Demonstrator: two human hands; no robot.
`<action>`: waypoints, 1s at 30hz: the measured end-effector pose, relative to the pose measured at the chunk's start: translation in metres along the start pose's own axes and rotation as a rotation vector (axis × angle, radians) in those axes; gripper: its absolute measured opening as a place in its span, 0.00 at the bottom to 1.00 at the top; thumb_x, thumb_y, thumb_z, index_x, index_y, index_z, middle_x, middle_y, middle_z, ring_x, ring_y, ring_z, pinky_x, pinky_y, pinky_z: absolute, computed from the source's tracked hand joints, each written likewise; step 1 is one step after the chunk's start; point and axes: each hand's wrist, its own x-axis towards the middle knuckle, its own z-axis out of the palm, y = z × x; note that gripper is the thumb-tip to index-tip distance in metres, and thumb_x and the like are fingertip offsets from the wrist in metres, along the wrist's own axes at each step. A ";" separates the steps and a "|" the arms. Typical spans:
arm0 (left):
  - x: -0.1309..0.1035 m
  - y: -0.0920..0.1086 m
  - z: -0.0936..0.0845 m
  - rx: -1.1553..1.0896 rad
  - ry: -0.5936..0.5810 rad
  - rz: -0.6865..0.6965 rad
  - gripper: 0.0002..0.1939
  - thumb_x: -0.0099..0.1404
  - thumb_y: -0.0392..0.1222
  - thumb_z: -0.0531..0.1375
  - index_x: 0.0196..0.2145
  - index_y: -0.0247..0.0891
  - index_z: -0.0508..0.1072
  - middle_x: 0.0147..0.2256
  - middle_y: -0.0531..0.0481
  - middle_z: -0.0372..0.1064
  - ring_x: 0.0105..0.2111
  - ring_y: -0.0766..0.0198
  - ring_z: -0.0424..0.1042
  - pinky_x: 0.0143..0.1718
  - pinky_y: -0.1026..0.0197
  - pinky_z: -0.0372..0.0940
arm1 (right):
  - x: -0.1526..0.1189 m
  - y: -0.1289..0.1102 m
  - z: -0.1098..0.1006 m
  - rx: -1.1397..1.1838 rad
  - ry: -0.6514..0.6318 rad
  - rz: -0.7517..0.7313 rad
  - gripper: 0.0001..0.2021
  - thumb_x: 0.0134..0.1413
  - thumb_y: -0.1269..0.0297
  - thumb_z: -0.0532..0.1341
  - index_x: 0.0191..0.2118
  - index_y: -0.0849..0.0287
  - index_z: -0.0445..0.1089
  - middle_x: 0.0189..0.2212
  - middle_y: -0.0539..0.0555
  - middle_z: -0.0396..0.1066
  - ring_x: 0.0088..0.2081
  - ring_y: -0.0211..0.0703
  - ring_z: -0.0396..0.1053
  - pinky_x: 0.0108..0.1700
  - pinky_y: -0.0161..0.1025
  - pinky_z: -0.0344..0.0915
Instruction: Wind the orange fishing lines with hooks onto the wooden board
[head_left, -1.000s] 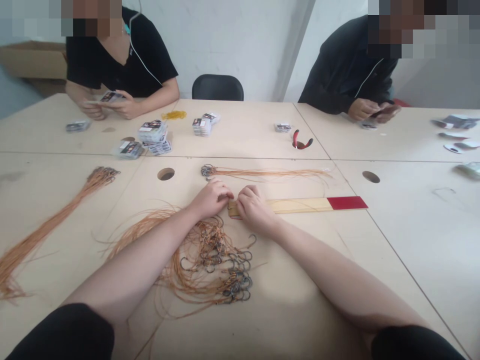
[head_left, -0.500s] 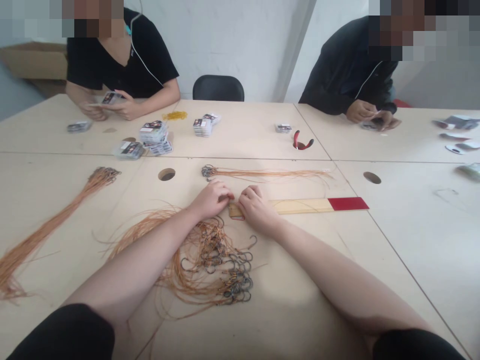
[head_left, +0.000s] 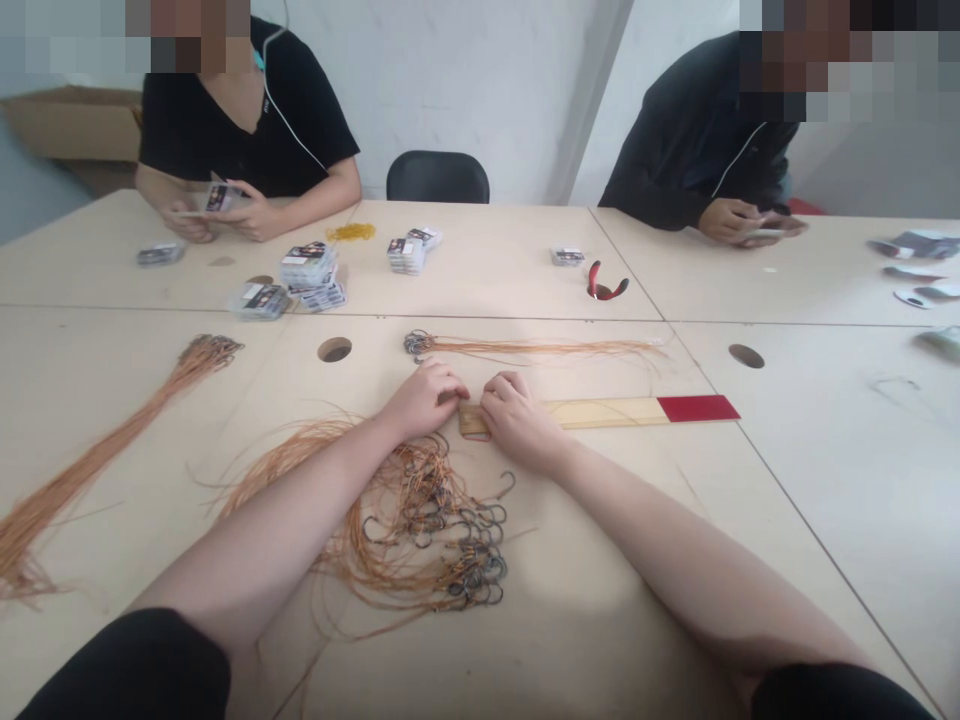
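My left hand (head_left: pixel 427 400) is closed in a pinch at the left end of a flat wooden strip (head_left: pixel 622 412) with a red end. What its fingertips hold is hidden. My right hand (head_left: pixel 519 412) lies over the strip near that same end, its fingers curled down onto it. A thin line runs along the strip to the right of this hand. Below my left forearm spreads a loose pile of fish hooks (head_left: pixel 472 560) tied to orange lines (head_left: pixel 360 565). Just beyond my hands lies a straight bundle of hooked lines (head_left: pixel 525 347), hooks to the left.
Another bundle of hooked orange lines (head_left: pixel 112 450) lies at left. Across the table (head_left: pixel 825 500), two people handle small packs. Stacked clear boxes (head_left: pixel 307 265), yellow bands (head_left: pixel 350 232) and red-handled pliers (head_left: pixel 606 283) lie there. Round holes (head_left: pixel 334 349) pierce the tabletop.
My hands stay almost in place at the strip's left end. Across the table, the person at right has lifted and turned the item in their hands slightly.
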 end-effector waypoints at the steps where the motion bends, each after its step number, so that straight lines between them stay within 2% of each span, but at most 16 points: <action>1: 0.000 0.000 0.000 0.001 -0.001 0.000 0.10 0.57 0.31 0.54 0.29 0.38 0.74 0.32 0.50 0.70 0.37 0.61 0.63 0.46 0.54 0.57 | -0.001 0.001 0.000 -0.004 0.001 0.011 0.11 0.62 0.67 0.48 0.35 0.61 0.66 0.38 0.59 0.60 0.47 0.49 0.52 0.51 0.48 0.56; 5: 0.000 0.000 0.000 0.005 0.000 0.005 0.10 0.57 0.31 0.54 0.29 0.38 0.74 0.31 0.50 0.70 0.36 0.62 0.63 0.45 0.55 0.57 | -0.003 0.005 -0.004 -0.021 -0.009 0.022 0.12 0.62 0.65 0.48 0.34 0.62 0.66 0.38 0.60 0.60 0.47 0.49 0.52 0.51 0.48 0.57; 14: -0.001 0.001 -0.002 -0.017 -0.002 0.000 0.11 0.55 0.31 0.54 0.32 0.38 0.75 0.32 0.49 0.70 0.37 0.61 0.64 0.45 0.54 0.58 | -0.006 0.016 -0.009 -0.022 -0.051 0.037 0.10 0.60 0.67 0.50 0.33 0.61 0.66 0.39 0.60 0.61 0.46 0.50 0.53 0.49 0.49 0.58; 17: -0.002 0.006 -0.006 -0.053 -0.039 0.029 0.11 0.55 0.39 0.58 0.37 0.38 0.74 0.35 0.48 0.69 0.39 0.59 0.63 0.46 0.53 0.58 | -0.007 0.018 -0.007 -0.018 -0.054 0.033 0.10 0.61 0.67 0.50 0.34 0.61 0.66 0.38 0.60 0.61 0.46 0.49 0.53 0.49 0.49 0.58; 20: -0.002 0.011 -0.008 -0.060 -0.102 0.057 0.20 0.53 0.51 0.61 0.41 0.38 0.73 0.39 0.46 0.69 0.41 0.57 0.63 0.47 0.53 0.58 | -0.007 0.018 -0.007 -0.030 -0.066 0.029 0.10 0.61 0.66 0.49 0.35 0.61 0.66 0.38 0.60 0.61 0.45 0.49 0.53 0.48 0.48 0.58; 22: -0.001 0.013 -0.009 -0.062 -0.137 0.059 0.24 0.51 0.55 0.62 0.43 0.38 0.73 0.40 0.45 0.68 0.43 0.56 0.62 0.47 0.53 0.58 | -0.007 0.017 -0.008 -0.040 -0.075 0.023 0.10 0.61 0.66 0.49 0.36 0.62 0.66 0.39 0.60 0.61 0.45 0.49 0.53 0.48 0.47 0.58; 30: 0.000 0.015 -0.008 -0.066 -0.166 0.047 0.22 0.52 0.55 0.62 0.40 0.39 0.74 0.39 0.45 0.68 0.43 0.56 0.61 0.47 0.54 0.59 | -0.006 0.019 -0.008 -0.037 -0.075 0.007 0.10 0.62 0.67 0.49 0.35 0.62 0.66 0.39 0.60 0.61 0.45 0.48 0.54 0.48 0.47 0.58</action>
